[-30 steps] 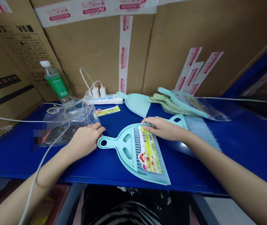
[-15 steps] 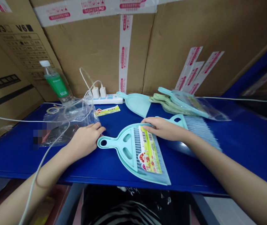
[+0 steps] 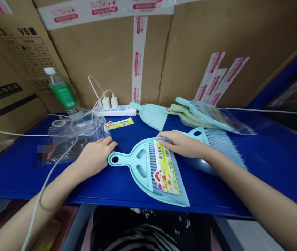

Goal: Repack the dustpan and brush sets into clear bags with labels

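In front of me on the blue table lies a light-blue dustpan (image 3: 138,188), with a matching hand brush (image 3: 142,173) nested in it. A yellow and white printed label card (image 3: 167,170) lies over the bristles. My right hand (image 3: 181,143) grips the far rim of the dustpan, its thumb on the card's top end and its fingers at the edge. Beside the handle end rests my left hand (image 3: 96,153), fingers loosely bent and holding nothing I can see; its thumb is mostly hidden. Another brush (image 3: 224,143) lies partly under my right forearm.
Behind are a separate dustpan (image 3: 153,116), bagged green and blue sets (image 3: 203,115), a loose label card (image 3: 119,123) and a power strip (image 3: 119,111). Clear plastic bags (image 3: 77,125), a bottle (image 3: 63,92) and white cables are left. Cardboard boxes (image 3: 106,59) wall the back.
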A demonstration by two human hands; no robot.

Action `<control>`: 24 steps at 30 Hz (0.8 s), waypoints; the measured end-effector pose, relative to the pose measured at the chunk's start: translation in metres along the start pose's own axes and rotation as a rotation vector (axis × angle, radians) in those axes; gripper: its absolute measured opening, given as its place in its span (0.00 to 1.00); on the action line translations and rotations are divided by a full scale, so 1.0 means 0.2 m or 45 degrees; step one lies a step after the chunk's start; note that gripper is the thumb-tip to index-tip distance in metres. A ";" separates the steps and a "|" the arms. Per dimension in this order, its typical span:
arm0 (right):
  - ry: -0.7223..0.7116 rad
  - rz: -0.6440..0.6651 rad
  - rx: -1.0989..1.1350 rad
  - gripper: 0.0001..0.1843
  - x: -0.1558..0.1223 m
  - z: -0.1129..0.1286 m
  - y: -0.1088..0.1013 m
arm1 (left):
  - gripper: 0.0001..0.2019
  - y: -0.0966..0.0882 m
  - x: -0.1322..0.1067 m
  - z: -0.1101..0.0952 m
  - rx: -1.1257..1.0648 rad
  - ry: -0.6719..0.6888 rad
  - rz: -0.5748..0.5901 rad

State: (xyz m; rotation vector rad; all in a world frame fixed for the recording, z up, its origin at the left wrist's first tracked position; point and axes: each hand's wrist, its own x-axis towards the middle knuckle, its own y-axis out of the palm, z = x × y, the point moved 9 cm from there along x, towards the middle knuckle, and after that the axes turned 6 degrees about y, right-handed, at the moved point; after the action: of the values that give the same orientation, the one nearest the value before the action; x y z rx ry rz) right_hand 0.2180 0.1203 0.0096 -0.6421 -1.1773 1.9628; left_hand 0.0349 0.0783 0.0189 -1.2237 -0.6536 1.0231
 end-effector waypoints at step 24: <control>0.058 0.049 -0.003 0.13 -0.01 0.02 0.02 | 0.15 -0.01 0.00 -0.01 0.039 0.005 0.031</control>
State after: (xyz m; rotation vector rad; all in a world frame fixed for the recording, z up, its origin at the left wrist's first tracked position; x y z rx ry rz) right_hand 0.2149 0.1150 0.0091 -0.7118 -1.1474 1.9686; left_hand 0.0372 0.0770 0.0192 -1.2093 -0.6193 1.0467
